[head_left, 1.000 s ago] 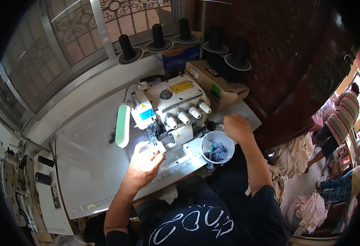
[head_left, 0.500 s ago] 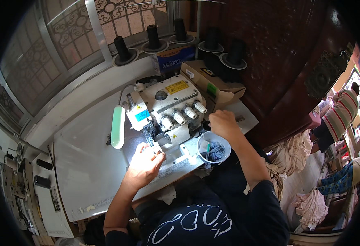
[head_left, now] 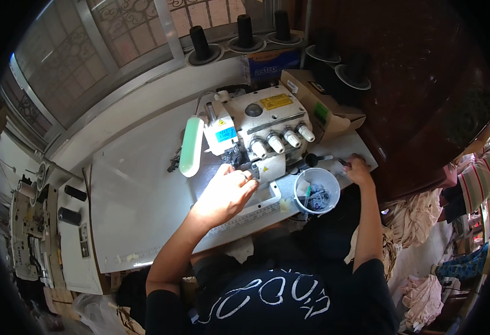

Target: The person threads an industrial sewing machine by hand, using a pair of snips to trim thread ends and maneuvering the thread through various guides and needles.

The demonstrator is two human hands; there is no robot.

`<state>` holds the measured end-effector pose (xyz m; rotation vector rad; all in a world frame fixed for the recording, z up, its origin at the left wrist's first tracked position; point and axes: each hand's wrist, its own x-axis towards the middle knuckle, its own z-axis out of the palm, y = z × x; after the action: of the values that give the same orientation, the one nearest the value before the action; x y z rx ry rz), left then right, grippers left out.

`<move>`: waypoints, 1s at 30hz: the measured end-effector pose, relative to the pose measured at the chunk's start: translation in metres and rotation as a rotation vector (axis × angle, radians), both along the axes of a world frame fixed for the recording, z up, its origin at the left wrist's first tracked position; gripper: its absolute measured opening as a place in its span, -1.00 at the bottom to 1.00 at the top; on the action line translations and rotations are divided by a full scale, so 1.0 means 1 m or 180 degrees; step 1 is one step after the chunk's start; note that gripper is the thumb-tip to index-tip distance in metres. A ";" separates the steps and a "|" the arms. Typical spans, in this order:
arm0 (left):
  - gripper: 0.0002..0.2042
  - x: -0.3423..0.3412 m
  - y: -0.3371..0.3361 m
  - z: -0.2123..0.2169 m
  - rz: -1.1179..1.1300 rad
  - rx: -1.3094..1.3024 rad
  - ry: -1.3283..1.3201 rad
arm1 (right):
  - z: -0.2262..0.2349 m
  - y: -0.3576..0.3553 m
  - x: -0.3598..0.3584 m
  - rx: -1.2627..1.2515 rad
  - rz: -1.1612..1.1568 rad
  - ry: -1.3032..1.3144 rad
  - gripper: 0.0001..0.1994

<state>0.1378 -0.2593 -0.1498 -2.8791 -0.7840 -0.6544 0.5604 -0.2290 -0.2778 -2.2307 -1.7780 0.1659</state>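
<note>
A white overlock sewing machine (head_left: 267,125) stands on the pale table, with several white tension knobs along its front. My left hand (head_left: 225,192) is at its needle area, fingers bent and closed together under bright light. The fingers hide the presser foot and whatever they pinch. My right hand (head_left: 358,169) is over the table's right end, fingers closed around a small dark thing too small to name. Between the hands stands a clear plastic tub (head_left: 317,191) with bluish thread scraps and a green-and-white slim tool in it. A dark round part (head_left: 311,160) lies beside the machine.
A pale green lamp-like piece (head_left: 191,147) hangs left of the needle. Black thread cones (head_left: 244,33) line the back by the window. An open cardboard box (head_left: 323,106) sits behind the machine. Another machine (head_left: 27,229) is at far left, fabric heaps (head_left: 415,215) and a person at right.
My right hand has moved from the machine's right side to the table's right end. My left hand stays at the needle area. The whole view has shifted, so the machine sits farther right.
</note>
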 end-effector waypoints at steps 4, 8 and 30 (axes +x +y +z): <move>-0.90 0.001 0.004 -0.005 -0.0061 -0.0112 -0.0093 | 0.013 -0.012 -0.002 -0.0107 -0.0121 -0.0040 -0.71; -0.91 0.005 0.009 -0.005 -0.0150 0.0009 -0.0021 | -0.002 -0.024 0.009 0.0215 -0.0205 -0.0284 -0.68; -0.88 0.002 0.006 -0.007 -0.0274 -0.0038 0.0071 | 0.094 -0.076 -0.248 0.0433 0.1148 0.1208 -0.77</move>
<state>0.1402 -0.2530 -0.1572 -2.9398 -0.6669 -0.6270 0.3124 -0.3055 -0.1837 -1.6367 -1.8870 0.4902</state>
